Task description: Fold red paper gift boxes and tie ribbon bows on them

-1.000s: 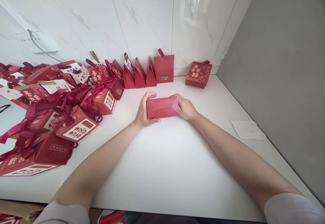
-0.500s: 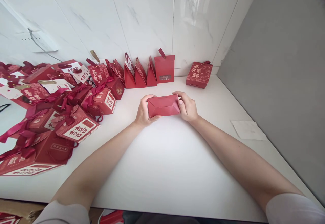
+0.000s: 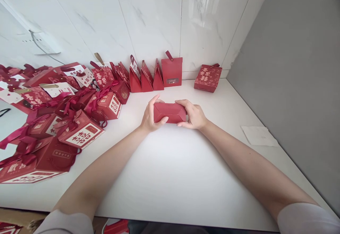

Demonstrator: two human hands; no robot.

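A plain red gift box (image 3: 170,113) is held over the white table, its folded, creased face turned toward me. My left hand (image 3: 152,115) grips its left end, thumb along the lower front edge and fingers behind. My right hand (image 3: 193,115) wraps its right end, with fingers over the top edge and thumb at the bottom corner. The far side of the box is out of sight.
Against the tiled wall stand several red tent-shaped boxes (image 3: 147,78) and a red box with a window (image 3: 172,72). A printed box (image 3: 208,78) lies right of them. Ribboned boxes (image 3: 81,129) crowd the left. A white tissue (image 3: 259,136) lies near the grey panel (image 3: 292,67).
My right hand has shifted its hold, its fingers now over the top and thumb at the lower corner. The box has moved slightly left and down.
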